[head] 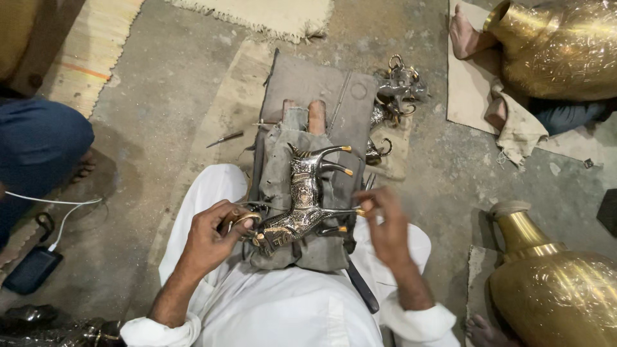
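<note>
From the head view, a dark metal horse figurine (307, 204) with brass-tipped legs is seen lying on a grey cloth (277, 168) across the lap. Its head end is gripped by the curled fingers of the left hand (215, 236). One brass leg tip is pinched by the right hand (385, 225), between thumb and forefinger; brass vases (558, 45) are seen nearby.

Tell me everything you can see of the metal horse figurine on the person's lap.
The horse figurine looks like dark, silvery metal with fine engraved patterning and brass-coloured hooves and trim. It lies on its side on a grey cloth over the person's lap, its four legs pointing toward the right. The left hand grips its head end; the right hand pinches the tip of one leg near a hoof. It looks whole, with no visible damage.
</note>
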